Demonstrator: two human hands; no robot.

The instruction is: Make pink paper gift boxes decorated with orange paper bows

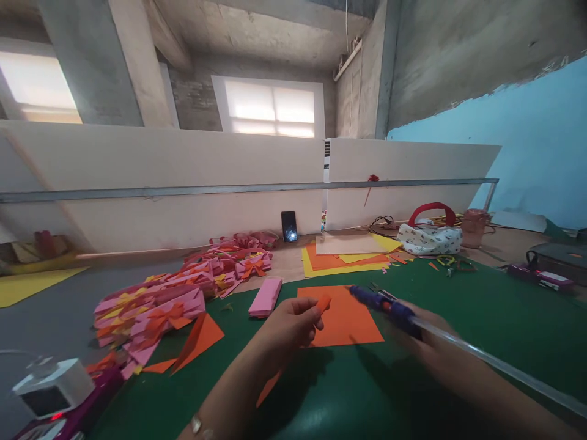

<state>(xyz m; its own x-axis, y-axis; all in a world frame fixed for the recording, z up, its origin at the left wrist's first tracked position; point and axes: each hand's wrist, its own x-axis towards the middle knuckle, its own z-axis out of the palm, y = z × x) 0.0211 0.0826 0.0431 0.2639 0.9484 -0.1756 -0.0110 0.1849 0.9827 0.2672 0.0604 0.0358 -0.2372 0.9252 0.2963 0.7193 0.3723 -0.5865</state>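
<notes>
My left hand [293, 322] pinches a small folded piece of orange paper [323, 302] between thumb and fingers. Wrapped round a blue hot glue gun [381, 303], my right hand [433, 333] is slightly blurred. A long clear glue stick [495, 363] runs out of the gun's back along the forearm. The gun's nozzle points left, a short way from the folded piece and apart from it. Beneath both lies a flat orange paper sheet [353, 327] on the green mat [458, 287]. A pink folded paper piece [266, 297] rests just beyond my left hand.
A pile of pink paper pieces with bows [174, 293] spreads at the left. Yellow and orange sheets [343, 263] lie farther back, near a propped phone [289, 227]. A cloth basket [428, 238] stands back right. A white plug adapter [55, 388] sits front left.
</notes>
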